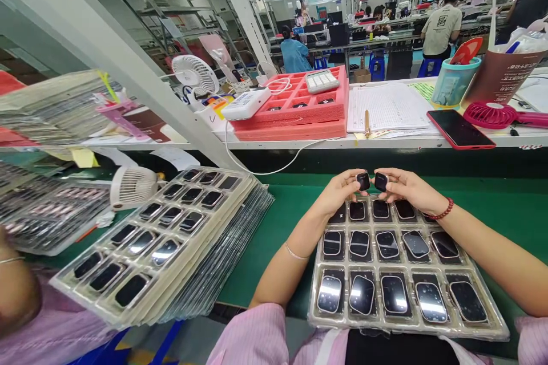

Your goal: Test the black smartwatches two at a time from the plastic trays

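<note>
Above the back row of a clear plastic tray (387, 328), my left hand (341, 187) pinches a small dark square watch face (363, 181). Beside it, my right hand (400, 185) holds a second dark watch face (381, 182), with a narrow gap between the two. The tray lies in front of me on the green table and holds rows of watch faces (394, 295) with dark glossy screens, one per compartment. Some of the back row is hidden by my hands.
A tall stack of similar trays (231, 239) stands to the left. The white shelf (385, 141) behind bears red foam trays (291, 131), papers (385, 107), a phone (461, 129) and a pink fan (490, 115). Another person's arm (17, 285) shows at far left.
</note>
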A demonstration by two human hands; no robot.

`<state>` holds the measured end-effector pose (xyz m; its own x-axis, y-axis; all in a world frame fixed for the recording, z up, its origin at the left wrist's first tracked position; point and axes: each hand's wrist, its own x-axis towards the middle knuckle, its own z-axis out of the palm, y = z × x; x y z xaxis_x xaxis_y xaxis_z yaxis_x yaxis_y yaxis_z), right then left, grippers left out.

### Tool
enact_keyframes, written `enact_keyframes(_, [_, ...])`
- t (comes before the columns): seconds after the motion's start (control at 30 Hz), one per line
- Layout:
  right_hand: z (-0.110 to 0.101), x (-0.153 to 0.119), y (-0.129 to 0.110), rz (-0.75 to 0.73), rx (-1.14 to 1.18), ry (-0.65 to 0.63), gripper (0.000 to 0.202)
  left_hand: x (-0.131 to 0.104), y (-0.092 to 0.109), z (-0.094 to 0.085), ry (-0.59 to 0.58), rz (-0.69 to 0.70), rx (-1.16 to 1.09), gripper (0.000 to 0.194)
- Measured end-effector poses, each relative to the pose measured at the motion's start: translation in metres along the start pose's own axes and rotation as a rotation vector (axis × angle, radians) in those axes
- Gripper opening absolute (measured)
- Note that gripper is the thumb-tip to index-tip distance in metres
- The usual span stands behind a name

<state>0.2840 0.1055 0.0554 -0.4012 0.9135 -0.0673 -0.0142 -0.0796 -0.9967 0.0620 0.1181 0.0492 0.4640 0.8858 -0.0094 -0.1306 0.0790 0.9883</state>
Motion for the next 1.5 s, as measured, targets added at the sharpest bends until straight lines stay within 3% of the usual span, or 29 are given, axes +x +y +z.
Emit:
enact_keyframes(0.13, [0.002, 0.0, -0.001, -0.007, -0.036, 0.016, 0.05, -0.001, 0.001, 0.004, 0.042, 0.03, 0.043, 0.049])
enact_keyframes(0.27, [0.005, -0.002, 0.0, -0.055, -0.156, -0.032, 0.038, -0.003, 0.002, 0.007, 0.053, 0.065, 0.063, 0.036])
enact_keyframes(0.53, [0.008, -0.002, -0.004, -0.059, -0.229, -0.045, 0.045, 0.001, -0.002, 0.006, 0.043, 0.101, 0.104, 0.052])
enact_keyframes(0.63, [0.007, -0.006, -0.003, -0.044, -0.247, -0.05, 0.042, 0.0, -0.005, 0.001, 0.11, 0.118, 0.133, 0.037])
enact_keyframes(0.7, [0.004, -0.007, 0.001, -0.027, -0.25, -0.027, 0.039, -0.005, -0.002, -0.018, 0.238, 0.187, 0.262, 0.024])
enact_keyframes(0.8, [-0.004, -0.004, 0.007, -0.025, -0.276, -0.019, 0.037, -0.028, 0.02, -0.074, 0.607, 0.24, 0.713, 0.013])
enact_keyframes(0.87, [-0.008, 0.0, 0.011, -0.031, -0.333, -0.049, 0.035, -0.055, 0.043, -0.119, 0.913, 0.102, 1.056, 0.014])
enact_keyframes(0.93, [-0.011, 0.004, 0.013, -0.032, -0.394, -0.069, 0.034, -0.083, 0.066, -0.159, 1.101, -0.017, 1.128, 0.02])
enact_keyframes(1.03, [-0.015, 0.008, 0.014, -0.076, -0.503, -0.058, 0.032, -0.108, 0.09, -0.201, 1.278, -0.194, 1.17, 0.021])
enact_keyframes(1.1, [-0.015, 0.012, 0.01, -0.159, -0.634, -0.018, 0.029, -0.113, 0.095, -0.215, 1.307, -0.304, 1.19, 0.019])
enact_keyframes(1.2, [-0.003, 0.021, -0.002, -0.237, -0.833, 0.03, 0.026, -0.111, 0.093, -0.218, 1.277, -0.399, 1.225, 0.017])
enact_keyframes(1.3, [0.029, 0.034, -0.011, -0.212, -0.825, -0.007, 0.022, -0.108, 0.087, -0.21, 1.253, -0.41, 1.266, 0.024])
enact_keyframes(1.43, [0.074, 0.049, -0.008, -0.195, -0.869, -0.045, 0.011, -0.104, 0.082, -0.187, 1.298, -0.199, 1.385, 0.04])
enact_keyframes(1.5, [0.083, 0.049, -0.007, -0.244, -0.94, -0.055, 0.012, -0.1, 0.079, -0.164, 1.174, -0.035, 1.415, 0.035])
